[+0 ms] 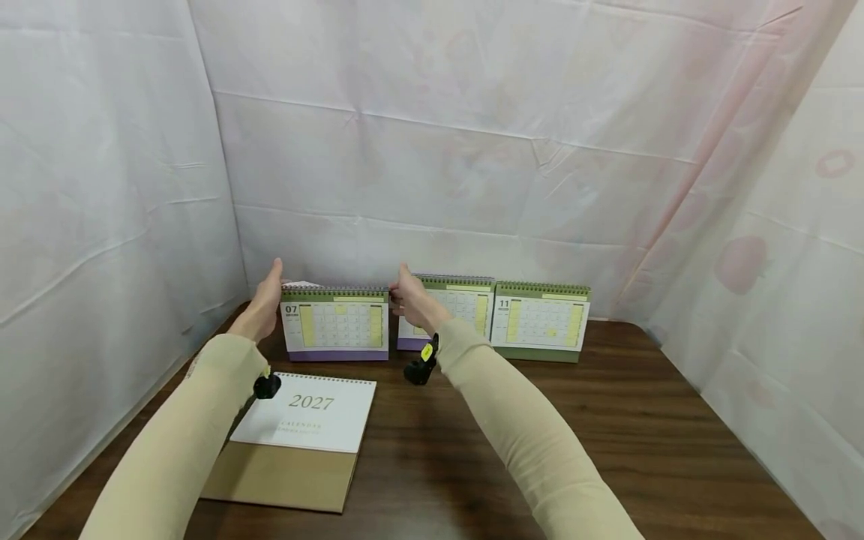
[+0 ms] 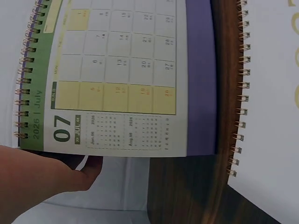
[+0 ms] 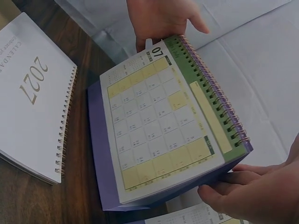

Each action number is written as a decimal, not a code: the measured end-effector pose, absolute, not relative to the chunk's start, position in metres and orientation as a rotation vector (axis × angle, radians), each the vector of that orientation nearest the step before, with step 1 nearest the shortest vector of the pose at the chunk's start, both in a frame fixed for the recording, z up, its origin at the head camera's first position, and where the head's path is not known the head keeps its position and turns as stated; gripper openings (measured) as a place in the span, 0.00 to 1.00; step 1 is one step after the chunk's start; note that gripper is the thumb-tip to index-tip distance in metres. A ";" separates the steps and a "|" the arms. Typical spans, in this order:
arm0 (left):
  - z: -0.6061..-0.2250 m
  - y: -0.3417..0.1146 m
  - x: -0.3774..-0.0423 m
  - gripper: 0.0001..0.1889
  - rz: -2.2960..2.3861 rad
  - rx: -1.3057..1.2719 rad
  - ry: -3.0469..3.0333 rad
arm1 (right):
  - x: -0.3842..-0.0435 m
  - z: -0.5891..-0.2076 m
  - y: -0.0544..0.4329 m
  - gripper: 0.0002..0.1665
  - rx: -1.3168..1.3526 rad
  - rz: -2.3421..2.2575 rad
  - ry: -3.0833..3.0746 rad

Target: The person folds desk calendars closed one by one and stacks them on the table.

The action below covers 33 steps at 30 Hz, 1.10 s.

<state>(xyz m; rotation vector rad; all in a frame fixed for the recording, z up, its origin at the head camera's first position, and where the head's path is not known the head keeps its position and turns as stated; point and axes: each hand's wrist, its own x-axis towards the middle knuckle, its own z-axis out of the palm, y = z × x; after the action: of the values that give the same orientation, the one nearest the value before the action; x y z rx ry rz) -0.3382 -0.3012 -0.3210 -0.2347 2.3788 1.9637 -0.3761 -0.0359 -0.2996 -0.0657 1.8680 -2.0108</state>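
Observation:
A desk calendar (image 1: 335, 326) stands tilted back, its July page facing front, with a green top strip, a spiral binding and a purple base. At its left side edge is my left hand (image 1: 265, 301), thumb up; part of its fingers is hidden behind the edge in the left wrist view. My right hand (image 1: 416, 298) touches the opposite side edge with its fingertips, which the right wrist view shows beside the purple side (image 3: 168, 196). Both thumbs stay off the front page. The calendar is between the two hands.
To the right stand another purple-based calendar (image 1: 459, 307), partly behind my right arm, and a green-based November calendar (image 1: 542, 321). A white 2027 calendar (image 1: 312, 405) with a tan lower part lies flat nearer me on the dark wooden table (image 1: 432, 465). White cloth (image 1: 432, 172) hangs behind.

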 end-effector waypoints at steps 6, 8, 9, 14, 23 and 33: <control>-0.310 -0.299 -0.335 0.51 1.987 -0.168 2.401 | -0.374 -0.287 -0.035 0.37 -0.113 -2.023 1.891; -0.306 -0.299 -0.334 0.52 1.998 -0.159 2.410 | -0.373 -0.282 -0.034 0.40 -0.149 -2.003 1.896; -0.304 -0.298 -0.333 0.52 2.010 -0.154 2.410 | -0.372 -0.280 -0.034 0.42 -0.167 -1.988 1.901; -0.292 -0.299 -0.332 0.51 2.056 -0.145 2.376 | -0.372 -0.271 -0.033 0.44 -0.232 -1.913 1.930; -0.275 -0.300 -0.329 0.48 2.108 -0.079 2.362 | -0.368 -0.261 -0.031 0.41 -0.300 -1.997 1.968; -0.277 -0.307 -0.322 0.46 2.169 0.002 2.171 | -0.360 -0.259 -0.027 0.45 -0.331 -2.059 1.825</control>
<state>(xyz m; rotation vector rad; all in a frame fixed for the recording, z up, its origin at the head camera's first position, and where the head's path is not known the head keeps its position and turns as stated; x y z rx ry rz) -0.3217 -0.3067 -0.2770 0.0016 2.1706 2.1689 -0.3602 -0.0270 -0.2586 -0.3308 1.8246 -2.0594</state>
